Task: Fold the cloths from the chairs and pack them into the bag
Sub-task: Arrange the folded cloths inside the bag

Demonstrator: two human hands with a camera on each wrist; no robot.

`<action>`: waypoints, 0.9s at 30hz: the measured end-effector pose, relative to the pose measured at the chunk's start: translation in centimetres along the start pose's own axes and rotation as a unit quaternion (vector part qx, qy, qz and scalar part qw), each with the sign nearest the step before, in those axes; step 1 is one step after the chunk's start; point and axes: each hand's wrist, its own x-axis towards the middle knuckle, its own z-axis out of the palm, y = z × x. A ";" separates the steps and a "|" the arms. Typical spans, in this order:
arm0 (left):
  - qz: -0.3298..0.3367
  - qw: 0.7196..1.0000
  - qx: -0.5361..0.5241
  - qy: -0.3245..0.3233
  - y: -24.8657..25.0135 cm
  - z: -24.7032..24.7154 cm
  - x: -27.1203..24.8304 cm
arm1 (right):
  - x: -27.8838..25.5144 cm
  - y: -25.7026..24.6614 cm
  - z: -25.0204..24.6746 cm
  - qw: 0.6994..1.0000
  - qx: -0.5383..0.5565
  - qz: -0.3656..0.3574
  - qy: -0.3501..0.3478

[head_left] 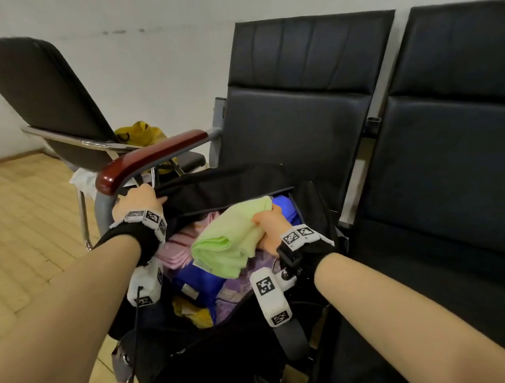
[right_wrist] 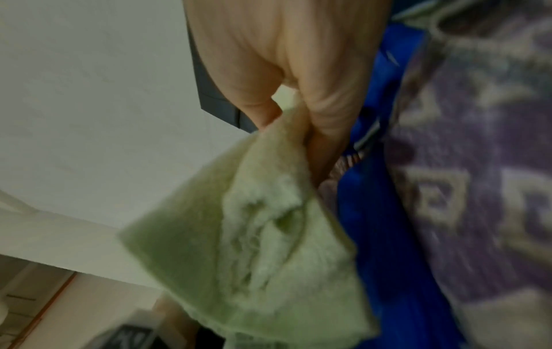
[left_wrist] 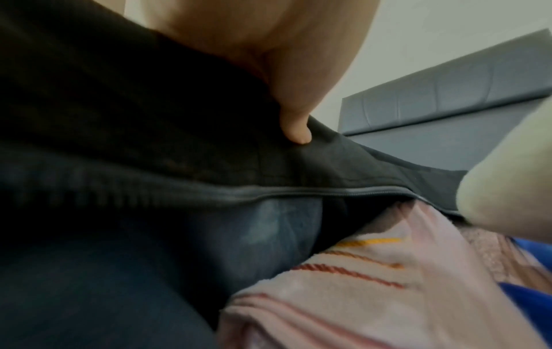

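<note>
Row of black padded chairs is standing along the white wall; a separate black chair with a chrome frame is sitting at far left on the pale wood-plank floor. A red-brown wooden armrest is capping the left end of the row.

Black fabric duffel bag is lying on the end seat against that armrest, zip mouth gaping upward. Inside, filling it from the near end to the far end: a purple patterned cloth, a bright blue cloth, a pink striped towel along the left edge, and a yellow cloth at the near end.

Light green folded terry cloth is sitting on top of the pile at the middle of the bag mouth, its right end raised.

Left hand is gripping the bag's left rim under the armrest, fingers curled over the black fabric; the left wrist view is showing the thumb pressing into the flap just above the zip.

Right hand is pinching the right edge of the green cloth, thumb and curled fingers closing on the terry.

A yellow bag is resting on the far-left chair seat.
</note>
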 end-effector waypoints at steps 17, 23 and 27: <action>0.374 0.860 0.182 -0.296 5.6 3.8 -9.7 | 0.5 1.0 -0.7 0.992 -0.123 -0.016 -0.004; 0.378 0.842 0.234 -0.307 4.9 5.4 -10.4 | -1.9 -0.7 -3.5 1.000 0.000 -0.024 -0.016; 0.314 0.882 0.138 -0.323 6.6 2.6 -10.4 | -4.1 -2.1 -6.7 0.997 0.058 -0.047 -0.022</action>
